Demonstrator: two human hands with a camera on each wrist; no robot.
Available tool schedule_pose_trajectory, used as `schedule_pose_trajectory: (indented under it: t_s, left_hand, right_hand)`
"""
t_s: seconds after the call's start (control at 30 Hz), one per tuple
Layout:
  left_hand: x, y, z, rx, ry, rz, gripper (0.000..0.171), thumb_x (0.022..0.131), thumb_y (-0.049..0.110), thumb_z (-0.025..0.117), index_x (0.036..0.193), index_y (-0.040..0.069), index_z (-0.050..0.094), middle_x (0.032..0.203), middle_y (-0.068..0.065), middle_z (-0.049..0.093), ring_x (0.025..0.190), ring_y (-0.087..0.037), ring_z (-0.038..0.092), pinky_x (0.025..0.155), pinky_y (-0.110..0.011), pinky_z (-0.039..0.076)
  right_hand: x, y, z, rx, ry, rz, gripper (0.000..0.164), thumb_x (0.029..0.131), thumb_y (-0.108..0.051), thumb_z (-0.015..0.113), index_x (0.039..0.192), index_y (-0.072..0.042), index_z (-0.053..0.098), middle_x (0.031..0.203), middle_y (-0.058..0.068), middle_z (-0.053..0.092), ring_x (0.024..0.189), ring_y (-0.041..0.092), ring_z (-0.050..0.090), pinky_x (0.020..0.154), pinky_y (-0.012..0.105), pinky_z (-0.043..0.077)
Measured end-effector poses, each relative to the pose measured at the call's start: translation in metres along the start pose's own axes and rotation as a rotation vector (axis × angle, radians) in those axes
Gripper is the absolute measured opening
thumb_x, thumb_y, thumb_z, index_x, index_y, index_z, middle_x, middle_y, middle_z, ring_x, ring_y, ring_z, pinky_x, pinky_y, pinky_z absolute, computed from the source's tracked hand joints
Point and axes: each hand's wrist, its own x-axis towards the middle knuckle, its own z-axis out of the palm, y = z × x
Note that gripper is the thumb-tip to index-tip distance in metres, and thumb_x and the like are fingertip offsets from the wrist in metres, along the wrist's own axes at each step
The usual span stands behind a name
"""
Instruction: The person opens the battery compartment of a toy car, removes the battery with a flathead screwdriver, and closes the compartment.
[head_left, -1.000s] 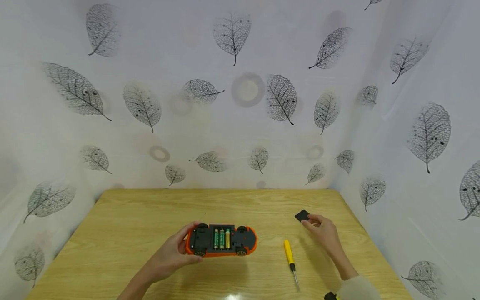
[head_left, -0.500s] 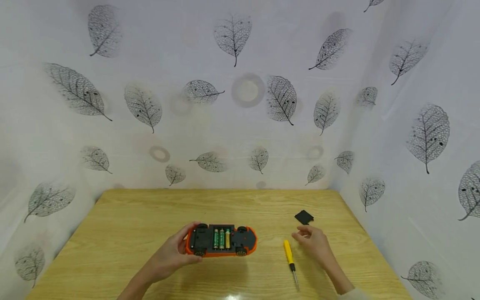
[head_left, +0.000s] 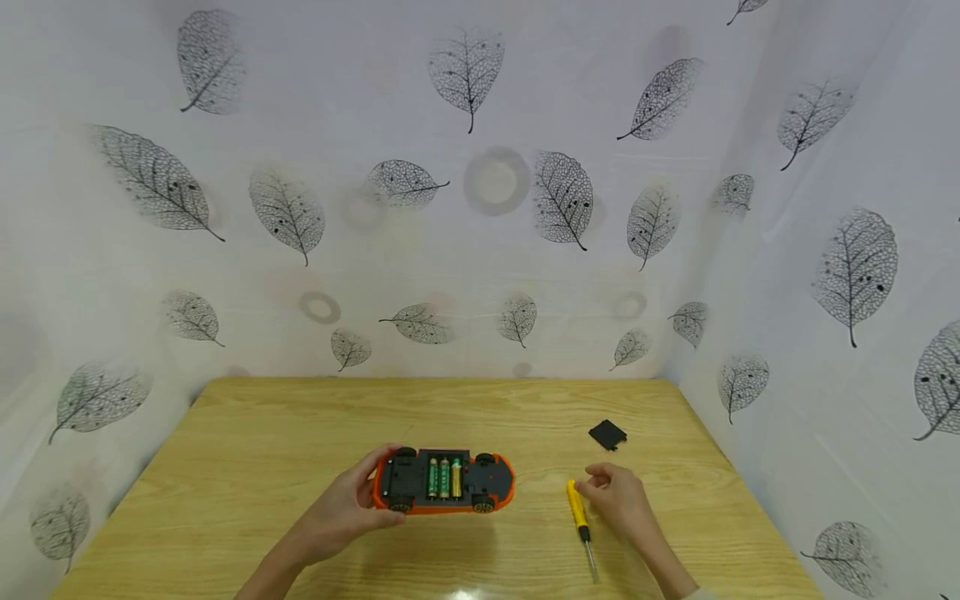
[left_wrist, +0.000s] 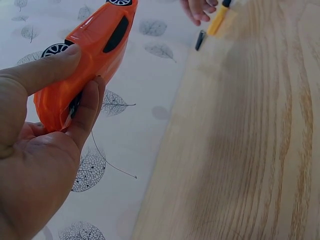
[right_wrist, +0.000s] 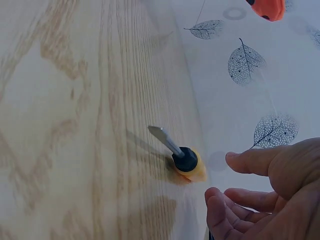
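In the head view my left hand [head_left: 348,508] grips the rear end of an orange toy car [head_left: 506,492], its black underside turned towards me. Three batteries [head_left: 444,478] lie side by side in the car's uncovered compartment. In the left wrist view the thumb presses the orange body [left_wrist: 95,47] and fingers wrap below it. My right hand [head_left: 618,500] is beside the yellow handle of a screwdriver [head_left: 577,505] on the table. The right wrist view shows thumb and fingers apart, with nothing between them, close to the screwdriver [right_wrist: 186,159]. A black battery cover [head_left: 607,434] lies beyond that hand.
The wooden table [head_left: 300,425] carries the screwdriver and the cover on its right side. A pale curtain [head_left: 480,250] printed with leaves stands behind the table and along both its sides.
My right hand has let go of the black battery cover, leaving it on the table, and has moved left and nearer to the screwdriver handle. The left hand and car stay put.
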Motion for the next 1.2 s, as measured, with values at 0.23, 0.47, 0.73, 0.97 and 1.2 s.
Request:
schedule_pose_trajectory:
  t_s: [0.23,0.47,0.73,0.97,1.2]
  left_hand:
    - [0.0,-0.001,0.0,-0.011,-0.001,-0.004,0.094,0.09,-0.003,0.078,0.16,-0.007,0.015,0.157,-0.038,0.023,0.128,-0.032,0.059,0.094,-0.038,0.059]
    - [0.0,-0.001,-0.001,-0.011,0.003,-0.006,0.095,0.089,-0.003,0.078,0.16,-0.007,0.015,0.158,-0.038,0.021,0.129,-0.033,0.058,0.095,-0.039,0.059]
    - [-0.001,-0.002,-0.001,-0.013,0.002,-0.004,0.096,0.089,-0.003,0.078,0.16,-0.008,0.014,0.158,-0.039,0.019,0.128,-0.031,0.059,0.094,-0.038,0.059]
    - [-0.001,-0.002,0.0,0.005,0.011,-0.003,0.096,0.089,-0.003,0.078,0.16,-0.008,0.015,0.157,-0.04,0.021,0.128,-0.035,0.059,0.095,-0.039,0.059]
    - [0.0,-0.003,-0.001,0.001,0.009,-0.003,0.097,0.088,-0.004,0.078,0.16,-0.008,0.014,0.158,-0.04,0.02,0.128,-0.036,0.059,0.095,-0.039,0.059]
  right_hand:
    - [-0.005,-0.006,0.004,0.042,-0.014,0.017,0.038,0.088,-0.01,0.081,0.115,0.013,0.069,0.083,0.004,0.067,0.065,0.016,0.063,0.054,0.025,0.052]
    - [-0.005,-0.007,0.008,-0.02,-0.019,0.012,0.037,0.084,-0.009,0.083,0.111,0.012,0.071,0.083,0.003,0.067,0.071,0.015,0.06,0.06,0.028,0.054]
    - [-0.004,-0.007,0.014,-0.051,-0.028,-0.011,0.032,0.082,-0.005,0.084,0.105,0.011,0.07,0.083,0.004,0.063,0.074,0.017,0.057,0.062,0.029,0.053]
    - [-0.004,-0.007,0.017,-0.063,-0.024,-0.019,0.028,0.08,-0.002,0.082,0.102,0.012,0.072,0.079,0.003,0.063,0.068,0.014,0.056,0.056,0.022,0.049]
    - [-0.004,-0.015,0.013,-0.072,-0.048,-0.03,0.028,0.082,0.002,0.072,0.106,0.016,0.072,0.082,0.005,0.065,0.07,0.014,0.057,0.055,0.022,0.049]
